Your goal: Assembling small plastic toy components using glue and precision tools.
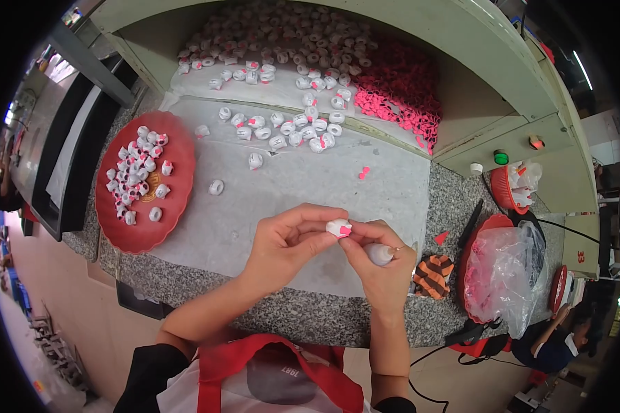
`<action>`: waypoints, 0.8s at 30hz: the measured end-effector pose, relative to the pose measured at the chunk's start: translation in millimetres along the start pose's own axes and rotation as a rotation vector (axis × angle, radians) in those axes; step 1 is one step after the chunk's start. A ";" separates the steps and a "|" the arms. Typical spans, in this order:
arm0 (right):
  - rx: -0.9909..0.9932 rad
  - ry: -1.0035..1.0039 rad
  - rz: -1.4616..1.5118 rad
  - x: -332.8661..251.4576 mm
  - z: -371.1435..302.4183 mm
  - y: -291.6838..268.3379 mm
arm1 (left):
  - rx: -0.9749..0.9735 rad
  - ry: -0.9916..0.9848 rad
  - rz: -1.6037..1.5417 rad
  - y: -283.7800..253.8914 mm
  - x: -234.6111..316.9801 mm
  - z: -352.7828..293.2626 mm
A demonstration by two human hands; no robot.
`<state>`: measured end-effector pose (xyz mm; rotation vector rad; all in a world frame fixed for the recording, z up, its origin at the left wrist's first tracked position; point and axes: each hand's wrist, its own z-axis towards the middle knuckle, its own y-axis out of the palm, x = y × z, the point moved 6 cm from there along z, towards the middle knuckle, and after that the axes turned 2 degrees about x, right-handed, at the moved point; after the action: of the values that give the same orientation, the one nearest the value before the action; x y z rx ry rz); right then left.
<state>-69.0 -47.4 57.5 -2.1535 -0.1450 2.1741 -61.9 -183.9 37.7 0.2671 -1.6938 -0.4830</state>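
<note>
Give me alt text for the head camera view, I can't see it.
A person's left hand and right hand hold a small white piece with a pink patch above a white sheet on a speckled workbench; the right also grips a pale bottle. More white pieces lie on the sheet, in a shelf beside pink parts, and in a red scalloped tray at left.

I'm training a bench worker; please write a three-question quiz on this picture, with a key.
1. What do the left hand and right hand hold at their fingertips?
2. True or false: the red scalloped plate of white pieces lies left of both hands.
3. The pink heap sits: (a) on the floor; (b) under the green shelf, right of the white heap; (c) in the black tray.

Key: 1. A small white piece with a pink patch. 2. True. 3. b.
</note>
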 end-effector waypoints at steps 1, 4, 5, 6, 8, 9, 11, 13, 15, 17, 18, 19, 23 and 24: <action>0.000 0.000 0.002 -0.2 -0.7 0.0 | 0.019 0.145 0.088 3.2 5.6 -2.6; -0.008 -0.035 0.013 -1.3 0.4 -0.8 | 0.017 0.268 0.153 2.6 9.4 -2.7; -0.028 -0.039 0.003 -1.3 1.7 -1.4 | -0.003 0.249 0.130 2.6 8.0 -2.0; -0.049 -0.043 -0.008 -1.6 2.1 -1.4 | -0.005 0.249 0.130 2.0 7.7 -1.8; -0.048 -0.028 -0.009 -1.6 1.5 -1.6 | -0.016 0.181 0.096 1.2 2.9 -1.0; -0.048 -0.012 -0.011 -1.1 1.3 -1.4 | -0.015 0.181 0.096 1.4 1.9 -1.2; -0.043 -0.009 -0.025 -1.5 0.3 -0.8 | 0.000 0.174 0.074 1.5 -0.3 -1.9; -0.038 -0.005 -0.040 -0.3 0.2 -0.5 | 0.022 0.163 0.074 1.4 0.6 -1.8; -0.052 -0.069 -0.042 -1.1 2.0 1.1 | 0.045 0.154 0.073 -1.7 0.5 -0.9; -0.030 -0.131 -0.072 -4.2 3.2 0.1 | 0.056 -0.044 -0.099 -8.6 -11.6 1.9; -0.008 -0.195 -0.102 -8.3 3.1 -0.7 | 0.057 -0.042 -0.099 -10.2 -11.4 2.7; -0.010 -0.197 -0.102 -10.5 2.3 1.4 | 0.069 -0.103 -0.173 -11.7 -14.9 3.1; -0.050 -0.139 0.043 -5.6 -1.2 5.6 | 0.091 -0.077 -0.050 -7.0 -5.4 -2.8; -0.044 -0.075 0.160 0.1 -0.1 2.7 | 0.091 -0.074 -0.052 -4.9 -3.2 -4.3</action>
<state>-68.9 -50.1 57.0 -2.1769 -0.0267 2.3609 -57.6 -187.6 33.2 0.3636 -1.7873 -0.4594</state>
